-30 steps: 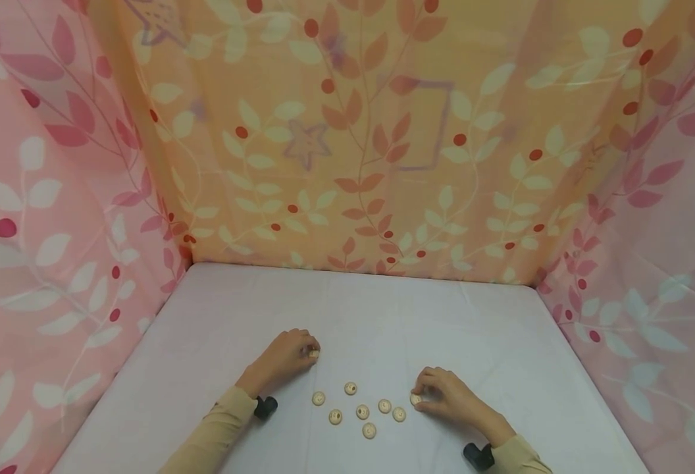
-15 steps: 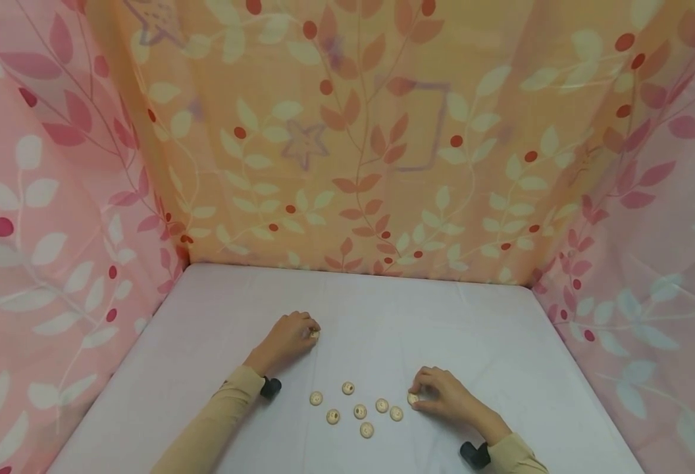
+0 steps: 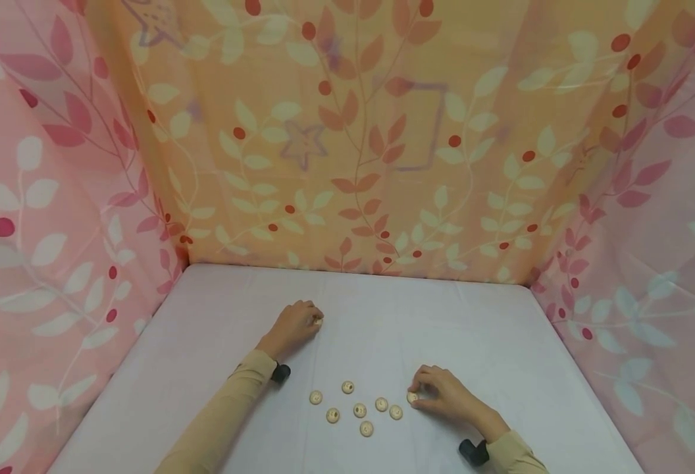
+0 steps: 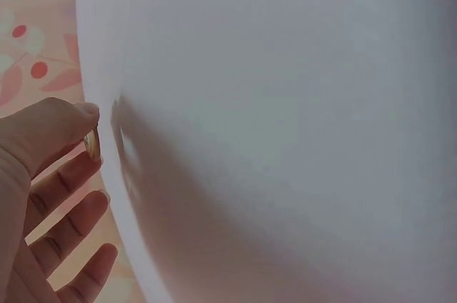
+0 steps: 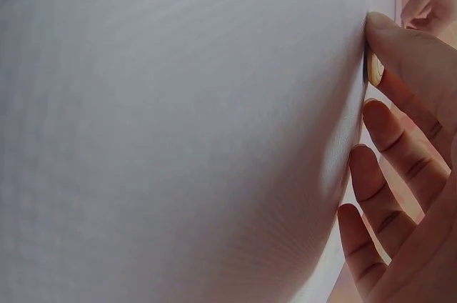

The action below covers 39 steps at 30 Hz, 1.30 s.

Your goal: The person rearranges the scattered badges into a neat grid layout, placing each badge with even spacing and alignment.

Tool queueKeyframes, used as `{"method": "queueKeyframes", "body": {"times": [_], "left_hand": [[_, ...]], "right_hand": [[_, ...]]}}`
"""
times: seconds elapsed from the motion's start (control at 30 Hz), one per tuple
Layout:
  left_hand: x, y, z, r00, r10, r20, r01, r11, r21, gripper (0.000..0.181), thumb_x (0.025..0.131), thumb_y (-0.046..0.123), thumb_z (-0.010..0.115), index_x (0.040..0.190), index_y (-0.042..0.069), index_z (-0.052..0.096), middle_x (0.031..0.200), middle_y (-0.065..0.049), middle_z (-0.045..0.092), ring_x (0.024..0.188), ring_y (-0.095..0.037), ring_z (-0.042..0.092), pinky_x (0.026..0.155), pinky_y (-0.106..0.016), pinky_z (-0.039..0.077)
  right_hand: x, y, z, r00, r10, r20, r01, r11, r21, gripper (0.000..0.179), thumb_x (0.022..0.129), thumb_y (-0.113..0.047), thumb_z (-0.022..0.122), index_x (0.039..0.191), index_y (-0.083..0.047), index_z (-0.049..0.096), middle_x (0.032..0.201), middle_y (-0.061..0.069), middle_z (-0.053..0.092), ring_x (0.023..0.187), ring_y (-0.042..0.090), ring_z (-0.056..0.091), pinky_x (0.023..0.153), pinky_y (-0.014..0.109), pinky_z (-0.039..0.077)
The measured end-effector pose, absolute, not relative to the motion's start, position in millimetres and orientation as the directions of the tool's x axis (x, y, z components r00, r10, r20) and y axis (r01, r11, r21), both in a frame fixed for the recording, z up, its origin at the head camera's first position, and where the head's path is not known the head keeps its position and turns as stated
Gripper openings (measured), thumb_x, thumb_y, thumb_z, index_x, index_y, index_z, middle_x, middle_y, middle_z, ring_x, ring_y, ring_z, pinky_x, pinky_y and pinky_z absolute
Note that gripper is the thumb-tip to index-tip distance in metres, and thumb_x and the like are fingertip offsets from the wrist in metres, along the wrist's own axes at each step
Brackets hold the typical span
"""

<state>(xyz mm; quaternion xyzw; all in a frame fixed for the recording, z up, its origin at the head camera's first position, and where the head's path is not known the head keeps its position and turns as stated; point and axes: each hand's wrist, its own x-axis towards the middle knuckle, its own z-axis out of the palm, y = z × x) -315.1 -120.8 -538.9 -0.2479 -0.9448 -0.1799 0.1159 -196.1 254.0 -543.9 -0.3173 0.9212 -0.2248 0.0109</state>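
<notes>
My left hand reaches toward the middle of the table and pinches a small round wooden disc between thumb and index finger. In the left wrist view that disc is seen edge-on, and the hand's shadow falls on the cloth beside it. At the right of the group, my right hand holds another wooden disc at its edge, thumb and index finger on it, close to the tabletop. Several more discs lie between the hands, among them a wooden disc nearest me and a wooden disc at the left. Some carry dark marks.
A white cloth covers the table. Flowered curtains surround it: an orange curtain behind, a pink curtain at the left and another pink curtain at the right. Each wrist wears a black camera.
My left hand has moved away from me, toward the back of the table, carrying its disc. The right hand and the loose discs keep their places, apart from a slight shift of the view.
</notes>
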Motion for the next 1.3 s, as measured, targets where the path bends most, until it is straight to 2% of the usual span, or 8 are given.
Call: {"method": "queueKeyframes", "body": {"times": [0.27, 0.6, 0.9, 1.3], "left_hand": [[-319.2, -118.6, -539.3, -0.864, 0.406, 0.296, 0.488, 0.82, 0.298, 0.014, 0.078, 0.014, 0.071, 0.092, 0.014, 0.072, 0.092, -0.003, 0.066, 0.081, -0.025, 0.056, 0.068, -0.043, 0.045], [-324.0, -119.8, -545.2, -0.854, 0.412, 0.316, 0.499, 0.82, 0.28, 0.012, 0.079, 0.016, 0.07, 0.092, 0.015, 0.072, 0.091, -0.002, 0.066, 0.081, -0.024, 0.057, 0.067, -0.042, 0.046], [-320.0, -120.2, -542.5, -0.863, 0.42, 0.28, 0.498, 0.801, 0.332, 0.013, 0.079, 0.015, 0.071, 0.092, 0.013, 0.072, 0.093, -0.003, 0.064, 0.084, -0.025, 0.057, 0.068, -0.043, 0.045], [-317.8, -119.2, -542.0, -0.866, 0.405, 0.293, 0.492, 0.792, 0.361, 0.016, 0.079, 0.013, 0.071, 0.095, 0.009, 0.071, 0.095, -0.006, 0.064, 0.085, -0.026, 0.057, 0.07, -0.041, 0.046]], "right_hand": [[-196.9, 254.6, -546.0, -0.784, -0.6, 0.157, -0.602, 0.676, -0.424, 0.016, 0.078, -0.038, 0.071, 0.087, -0.03, 0.06, 0.094, -0.019, 0.057, 0.09, 0.004, 0.052, 0.081, 0.034, 0.044], [-197.2, 253.9, -544.9, -0.8, -0.587, 0.123, -0.576, 0.694, -0.432, 0.017, 0.079, -0.042, 0.069, 0.087, -0.032, 0.059, 0.096, -0.02, 0.056, 0.09, 0.004, 0.051, 0.08, 0.034, 0.042], [-195.1, 254.4, -547.6, -0.804, -0.584, 0.112, -0.567, 0.697, -0.438, 0.017, 0.078, -0.041, 0.069, 0.088, -0.033, 0.059, 0.096, -0.021, 0.056, 0.089, 0.002, 0.051, 0.08, 0.032, 0.042], [-194.7, 255.0, -548.7, -0.797, -0.586, 0.148, -0.584, 0.685, -0.436, 0.017, 0.078, -0.04, 0.07, 0.088, -0.032, 0.058, 0.095, -0.02, 0.056, 0.088, 0.002, 0.051, 0.079, 0.032, 0.043]]}}
